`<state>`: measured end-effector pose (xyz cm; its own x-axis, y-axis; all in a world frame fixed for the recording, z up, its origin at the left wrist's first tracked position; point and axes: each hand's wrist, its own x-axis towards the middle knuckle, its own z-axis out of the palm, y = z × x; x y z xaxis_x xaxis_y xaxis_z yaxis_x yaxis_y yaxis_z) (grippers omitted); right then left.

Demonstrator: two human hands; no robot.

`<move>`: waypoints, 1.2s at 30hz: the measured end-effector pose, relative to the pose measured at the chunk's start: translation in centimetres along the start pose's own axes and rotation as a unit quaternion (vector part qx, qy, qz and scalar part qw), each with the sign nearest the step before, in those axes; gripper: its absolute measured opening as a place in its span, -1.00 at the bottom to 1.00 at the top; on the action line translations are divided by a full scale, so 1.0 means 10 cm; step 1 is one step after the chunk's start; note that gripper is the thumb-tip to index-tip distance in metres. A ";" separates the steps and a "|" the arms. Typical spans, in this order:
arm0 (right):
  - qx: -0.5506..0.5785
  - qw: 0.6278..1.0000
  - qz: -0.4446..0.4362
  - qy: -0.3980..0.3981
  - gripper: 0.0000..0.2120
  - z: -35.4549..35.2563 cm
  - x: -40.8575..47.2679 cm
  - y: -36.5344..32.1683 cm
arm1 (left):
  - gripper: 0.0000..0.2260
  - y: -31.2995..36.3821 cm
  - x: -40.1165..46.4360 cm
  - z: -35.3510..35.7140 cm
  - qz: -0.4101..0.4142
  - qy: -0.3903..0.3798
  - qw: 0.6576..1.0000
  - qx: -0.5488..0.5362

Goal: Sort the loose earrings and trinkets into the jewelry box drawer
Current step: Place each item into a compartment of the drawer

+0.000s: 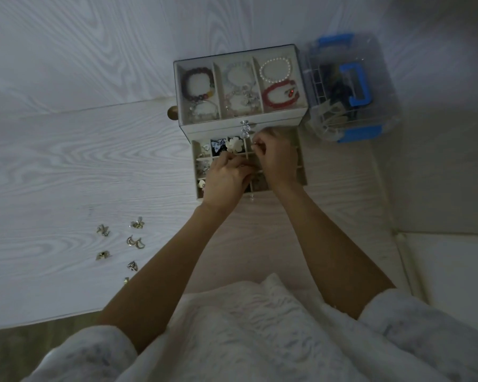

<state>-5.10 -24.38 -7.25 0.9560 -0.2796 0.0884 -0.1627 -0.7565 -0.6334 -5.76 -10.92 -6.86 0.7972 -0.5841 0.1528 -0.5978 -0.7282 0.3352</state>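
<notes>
A pale jewelry box [240,124] stands on the white table, with bracelets under its clear lid. Its divided drawer [195,161] is pulled out toward me and holds small trinkets, among them a cream flower piece [234,143]. Both hands hover over the drawer. My left hand [224,180] has its fingers curled over the middle cells; whether it holds anything is hidden. My right hand [273,154] pinches a tiny earring [255,144] between thumb and fingertips. Several loose gold earrings [134,241] lie on the table at the lower left.
A clear plastic storage box with blue latches and handle [353,86] stands right of the jewelry box. A small round gold object [172,113] sits by the box's left side. The table's front edge runs along the bottom left, and a wall rises behind.
</notes>
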 end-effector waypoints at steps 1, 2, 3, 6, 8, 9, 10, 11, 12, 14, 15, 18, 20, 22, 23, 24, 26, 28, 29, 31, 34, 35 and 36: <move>-0.008 1.000 -0.001 -0.001 -0.95 0.02 0.01 0.02 | -0.78 0.01 0.00 -0.01 -0.004 -0.002 1.000 -0.001; -0.015 1.000 -0.003 -0.003 -0.93 0.04 0.02 0.02 | -0.77 0.00 0.00 -0.02 -0.007 -0.006 1.000 -0.001; -0.015 1.000 -0.006 -0.005 -0.91 0.04 0.02 0.02 | -0.76 0.00 -0.01 -0.02 -0.008 -0.011 1.000 -0.002; 0.027 0.999 -0.015 -0.008 -0.84 -0.01 0.02 0.00 | -0.73 -0.03 -0.04 -0.03 0.001 -0.014 1.000 -0.013; 0.048 0.999 -0.021 0.000 -0.84 -0.10 -0.03 -0.01 | -0.75 -0.06 -0.06 -0.07 0.002 -0.002 1.000 -0.030; 0.042 0.999 -0.029 0.008 -0.85 -0.15 -0.07 -0.03 | -0.77 -0.08 -0.10 -0.12 -0.009 0.014 0.999 -0.035; 0.025 0.999 -0.036 0.017 -0.84 -0.23 -0.13 -0.02 | -0.79 -0.08 -0.12 -0.17 -0.025 0.034 0.998 -0.040; 0.002 0.999 -0.048 0.022 -0.84 -0.30 -0.21 -0.03 | -0.81 -0.09 -0.18 -0.24 -0.047 0.058 0.996 -0.046; -0.023 0.997 -0.064 0.022 -0.84 -0.38 -0.30 -0.06 | -0.82 -0.10 -0.24 -0.32 -0.070 0.077 0.993 -0.054; -0.067 0.991 -0.117 0.018 -0.83 -0.46 -0.51 -0.18 | -0.84 -0.16 -0.44 -0.52 -0.124 0.087 0.986 -0.072; -0.073 0.986 -0.149 0.011 -0.82 -0.45 -0.62 -0.27 | -0.86 -0.21 -0.57 -0.59 -0.155 0.076 0.982 -0.077; -0.043 0.973 -0.219 -0.054 -0.77 -0.22 -0.86 -0.55 | -0.90 -0.45 -1.04 -0.76 -0.225 0.030 0.971 -0.073; -0.032 0.961 -0.249 -0.118 -0.78 -0.01 -0.97 -0.71 | -0.89 -0.59 -1.36 -0.83 -0.267 0.010 0.961 -0.072; -0.032 0.941 -0.287 -0.175 -0.78 0.26 -1.08 -0.88 | -0.88 -0.71 -1.75 -0.92 -0.337 0.004 0.938 -0.083; -0.037 0.933 -0.291 -0.207 -0.77 0.34 -1.11 -0.92 | -0.88 -0.72 -1.88 -0.93 -0.368 0.002 0.925 -0.094; -0.041 0.926 -0.290 -0.237 -0.74 0.43 -1.12 -0.96 | -0.87 -0.74 -2.01 -0.93 -0.394 0.005 0.914 -0.100; -0.045 0.912 -0.297 -0.280 -0.67 0.64 -1.15 -1.08 | -0.87 -0.77 -2.30 -0.92 -0.435 0.025 0.894 -0.103; -0.048 0.908 -0.290 -0.299 -0.61 0.80 -1.13 -1.18 | -0.78 -0.78 -2.49 -0.86 -0.456 0.033 0.882 -0.109; -0.051 0.906 -0.289 -0.306 -0.60 0.90 -1.13 -1.24 | -0.71 -0.79 -2.59 -0.84 -0.467 0.034 0.877 -0.113; -0.053 0.903 -0.290 -0.313 -0.58 1.05 -1.11 -1.35 | -0.62 -0.80 -2.71 -0.77 -0.479 0.037 0.869 -0.117; -0.042 0.901 -0.297 -0.312 -0.58 1.21 -1.09 -1.44 | -0.59 -0.80 -2.78 -0.70 -0.497 0.048 0.857 -0.125; -0.037 0.901 -0.303 -0.309 -0.58 1.23 -1.07 -1.45 | -0.60 -0.79 -2.77 -0.69 -0.502 0.048 0.854 -0.131; -0.036 0.898 -0.311 -0.310 -0.59 1.26 -1.06 -1.48 | -0.61 -0.79 -2.78 -0.68 -0.507 0.050 0.849 -0.138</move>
<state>-9.80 -2.79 -8.46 0.8162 0.5756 -0.0503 0.4556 -0.6947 -0.5566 -22.61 13.54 -7.40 0.9020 0.3361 -0.2709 0.4315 -0.7185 0.5455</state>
